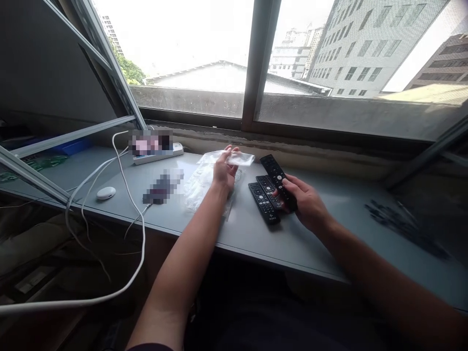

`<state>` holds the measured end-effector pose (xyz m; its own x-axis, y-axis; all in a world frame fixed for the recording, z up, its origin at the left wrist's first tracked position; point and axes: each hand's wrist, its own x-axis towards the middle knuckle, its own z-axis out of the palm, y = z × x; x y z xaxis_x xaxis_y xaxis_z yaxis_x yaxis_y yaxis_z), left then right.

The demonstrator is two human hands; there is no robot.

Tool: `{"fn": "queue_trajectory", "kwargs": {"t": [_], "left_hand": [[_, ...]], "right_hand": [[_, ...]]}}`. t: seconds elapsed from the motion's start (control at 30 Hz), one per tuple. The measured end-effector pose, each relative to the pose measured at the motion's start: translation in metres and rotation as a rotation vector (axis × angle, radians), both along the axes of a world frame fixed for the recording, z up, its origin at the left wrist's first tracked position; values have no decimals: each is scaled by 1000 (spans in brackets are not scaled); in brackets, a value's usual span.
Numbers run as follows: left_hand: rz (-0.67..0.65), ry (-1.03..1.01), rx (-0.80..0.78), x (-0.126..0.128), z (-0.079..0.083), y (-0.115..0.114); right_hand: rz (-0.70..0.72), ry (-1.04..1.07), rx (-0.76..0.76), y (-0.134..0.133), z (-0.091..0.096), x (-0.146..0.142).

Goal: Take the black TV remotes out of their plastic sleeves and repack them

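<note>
My right hand (307, 202) is closed round a black remote control (274, 170), its far end tilted up and to the left. Two more black remotes lie side by side under and left of it: one remote (262, 202) shows in full, while the other remote (266, 185) is partly covered by my fingers. My left hand (225, 173) has its fingers bent round a clear plastic sleeve (241, 158), which sticks out to the right. Beneath that hand, a pile of clear plastic bags (201, 187) rests on the grey table (241, 234).
A white power strip (161, 155) stands near the window wall, with a blurred item on it. White cables (141, 243) loop over the table's left edge. A round white case (106, 193) and a blurred dark item (163, 187) lie at left. Dark items (402, 224) lie at right.
</note>
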<state>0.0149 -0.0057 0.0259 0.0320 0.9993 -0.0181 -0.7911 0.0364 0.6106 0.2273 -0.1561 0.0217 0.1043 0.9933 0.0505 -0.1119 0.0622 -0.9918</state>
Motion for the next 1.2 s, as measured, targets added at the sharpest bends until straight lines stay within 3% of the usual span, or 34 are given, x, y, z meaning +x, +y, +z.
{"fn": "queue_trajectory", "kwargs": {"t": [0.13,0.33,0.57,0.77,0.87,1.07,1.2], "left_hand": [[9,-36,-7,-5,1,1],[-134,150,79,8,-3,-5],[-291,404,256,16,-6,-13],[-396,490,336,15,2,-28],[-379,504,339,15,-1,-25],[-133,387,247,13,-9,-6],[-132,374,216,12,-10,-3]], "right_hand": [[27,-17,-20,-1,1,-1],[140,-65,-27,-3,-1,-3],[136,-64,-42,-2,0,-5],[87,-95,-27,-2,3,-9],[87,-84,-25,-1,1,-9],[149,-34,-64,2,-7,-4],[177,-12,-74,0,-5,-6]]}}
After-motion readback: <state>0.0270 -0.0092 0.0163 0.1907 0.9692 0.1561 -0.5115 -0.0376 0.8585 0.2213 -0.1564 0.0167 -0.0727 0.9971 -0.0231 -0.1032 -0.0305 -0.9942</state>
